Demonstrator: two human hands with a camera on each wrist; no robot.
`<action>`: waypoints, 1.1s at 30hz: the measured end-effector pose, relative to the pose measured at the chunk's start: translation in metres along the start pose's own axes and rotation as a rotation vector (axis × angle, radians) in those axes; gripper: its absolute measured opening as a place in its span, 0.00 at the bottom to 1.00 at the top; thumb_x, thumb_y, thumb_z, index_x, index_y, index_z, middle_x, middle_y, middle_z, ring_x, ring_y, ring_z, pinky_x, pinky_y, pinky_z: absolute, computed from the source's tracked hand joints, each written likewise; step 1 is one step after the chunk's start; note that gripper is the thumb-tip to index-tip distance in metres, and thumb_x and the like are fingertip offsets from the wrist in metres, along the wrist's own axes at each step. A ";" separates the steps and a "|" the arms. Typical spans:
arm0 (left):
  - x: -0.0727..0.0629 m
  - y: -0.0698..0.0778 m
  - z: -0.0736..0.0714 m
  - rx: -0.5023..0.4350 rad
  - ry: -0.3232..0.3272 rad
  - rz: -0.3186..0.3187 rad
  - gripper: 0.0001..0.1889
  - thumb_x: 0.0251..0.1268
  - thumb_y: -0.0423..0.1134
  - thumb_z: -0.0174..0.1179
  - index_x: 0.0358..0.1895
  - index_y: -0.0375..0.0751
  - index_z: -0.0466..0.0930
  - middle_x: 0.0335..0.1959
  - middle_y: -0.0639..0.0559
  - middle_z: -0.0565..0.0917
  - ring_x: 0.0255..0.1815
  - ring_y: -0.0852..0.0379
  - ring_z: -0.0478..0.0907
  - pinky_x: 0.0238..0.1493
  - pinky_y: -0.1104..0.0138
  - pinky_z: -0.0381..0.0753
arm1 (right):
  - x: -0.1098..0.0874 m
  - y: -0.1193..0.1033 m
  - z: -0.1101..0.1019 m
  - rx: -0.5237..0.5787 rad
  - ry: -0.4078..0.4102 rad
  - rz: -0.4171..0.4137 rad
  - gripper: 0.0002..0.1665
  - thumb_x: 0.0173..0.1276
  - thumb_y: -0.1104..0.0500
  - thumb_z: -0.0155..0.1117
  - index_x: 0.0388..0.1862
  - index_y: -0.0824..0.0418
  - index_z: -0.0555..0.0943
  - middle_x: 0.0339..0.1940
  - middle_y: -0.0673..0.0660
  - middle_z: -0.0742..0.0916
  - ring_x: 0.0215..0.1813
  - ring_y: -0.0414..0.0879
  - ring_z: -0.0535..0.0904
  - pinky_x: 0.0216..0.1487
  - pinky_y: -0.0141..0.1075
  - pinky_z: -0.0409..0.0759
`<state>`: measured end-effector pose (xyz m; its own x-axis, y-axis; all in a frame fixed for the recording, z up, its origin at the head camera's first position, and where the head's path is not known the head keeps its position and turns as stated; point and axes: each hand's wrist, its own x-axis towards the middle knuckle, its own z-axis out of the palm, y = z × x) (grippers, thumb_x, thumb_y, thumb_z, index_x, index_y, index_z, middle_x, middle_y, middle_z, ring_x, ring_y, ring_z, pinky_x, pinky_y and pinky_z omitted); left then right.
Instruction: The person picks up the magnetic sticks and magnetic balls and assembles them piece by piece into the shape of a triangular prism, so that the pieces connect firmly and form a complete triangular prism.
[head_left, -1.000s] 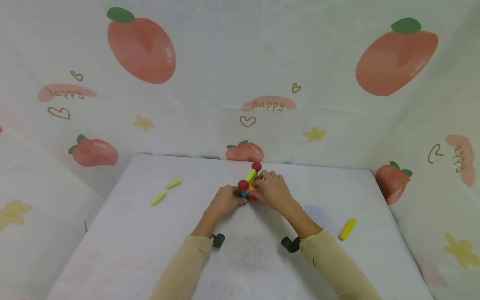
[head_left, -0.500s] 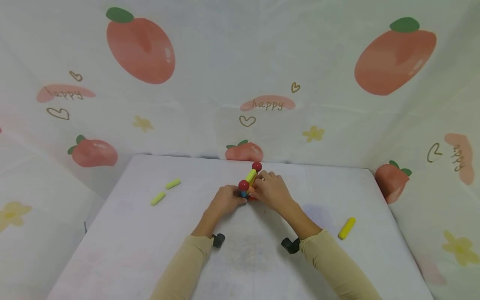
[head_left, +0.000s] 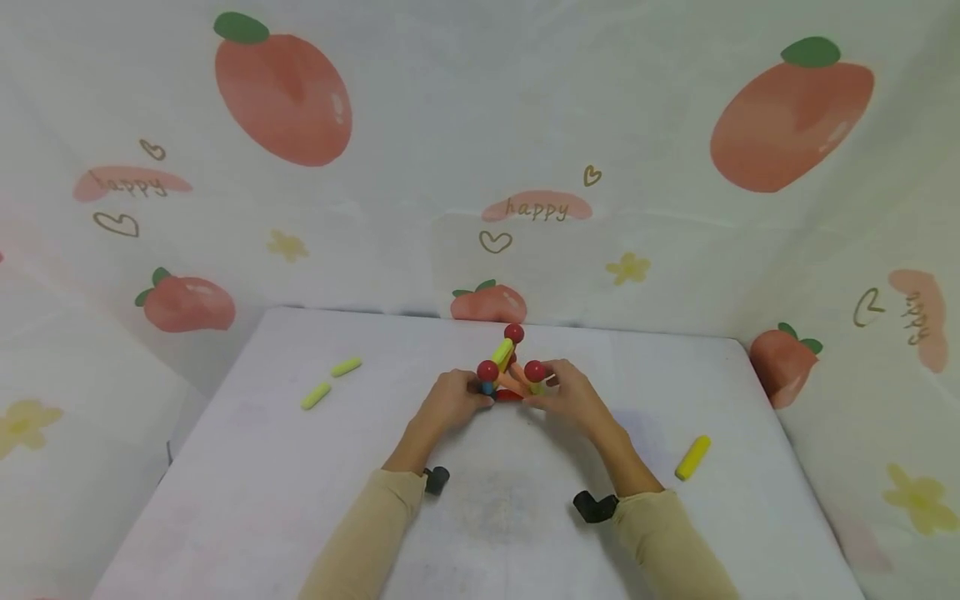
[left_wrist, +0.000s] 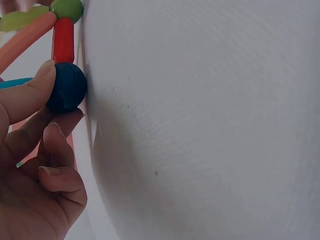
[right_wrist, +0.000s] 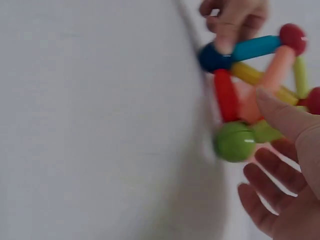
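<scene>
A small frame of coloured rods and balls stands on the white table, mid-back in the head view. Its corners include a dark blue ball [left_wrist: 69, 87], a green ball [right_wrist: 236, 142] and red balls [head_left: 513, 333]. My left hand [head_left: 453, 400] pinches the dark blue ball between thumb and fingers. From that ball run a red rod [left_wrist: 63, 40] to the green ball and a blue rod [right_wrist: 256, 48]. My right hand [head_left: 573, 400] is at the frame's right side, fingers spread around the green ball's corner. A peach rod [right_wrist: 276, 70] passes behind its thumb; contact is unclear.
Two pale yellow-green rods [head_left: 317, 396] lie at the left of the table [head_left: 480, 533]. A brighter yellow rod [head_left: 693, 457] lies at the right. Behind the table hangs a fruit-printed cloth [head_left: 420, 150]. Black wrist cameras [head_left: 596, 506] sit under the sleeves.
My right hand has drawn back rightward from the middle of the frame, its fingers spreading. A red ball at the right corner now shows. The left hand has stayed in place.
</scene>
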<state>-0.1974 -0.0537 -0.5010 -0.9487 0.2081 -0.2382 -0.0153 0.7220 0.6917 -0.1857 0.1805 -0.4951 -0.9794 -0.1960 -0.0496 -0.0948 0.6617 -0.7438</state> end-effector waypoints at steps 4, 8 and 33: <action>0.000 -0.001 0.001 -0.013 -0.009 0.006 0.20 0.63 0.42 0.71 0.56 0.38 0.85 0.44 0.49 0.89 0.45 0.53 0.82 0.60 0.52 0.83 | 0.003 0.009 0.013 -0.004 0.025 -0.015 0.27 0.58 0.52 0.81 0.54 0.58 0.83 0.48 0.56 0.85 0.51 0.51 0.82 0.53 0.45 0.84; 0.001 -0.003 0.001 -0.013 -0.002 0.033 0.19 0.64 0.42 0.71 0.55 0.38 0.85 0.44 0.48 0.89 0.45 0.54 0.82 0.59 0.53 0.83 | 0.003 0.012 0.018 0.012 0.068 -0.023 0.20 0.59 0.55 0.80 0.48 0.59 0.84 0.42 0.54 0.84 0.41 0.46 0.80 0.42 0.35 0.82; -0.033 -0.084 -0.106 -0.024 0.313 0.041 0.22 0.69 0.44 0.66 0.63 0.43 0.80 0.58 0.42 0.85 0.54 0.45 0.80 0.56 0.52 0.80 | -0.004 0.023 0.018 0.039 0.072 0.041 0.19 0.60 0.56 0.79 0.47 0.57 0.82 0.45 0.54 0.88 0.51 0.50 0.86 0.57 0.48 0.85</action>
<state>-0.1983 -0.1910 -0.4791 -0.9997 0.0209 0.0085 0.0207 0.7007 0.7131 -0.1806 0.1838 -0.5237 -0.9927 -0.1158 -0.0328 -0.0491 0.6387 -0.7679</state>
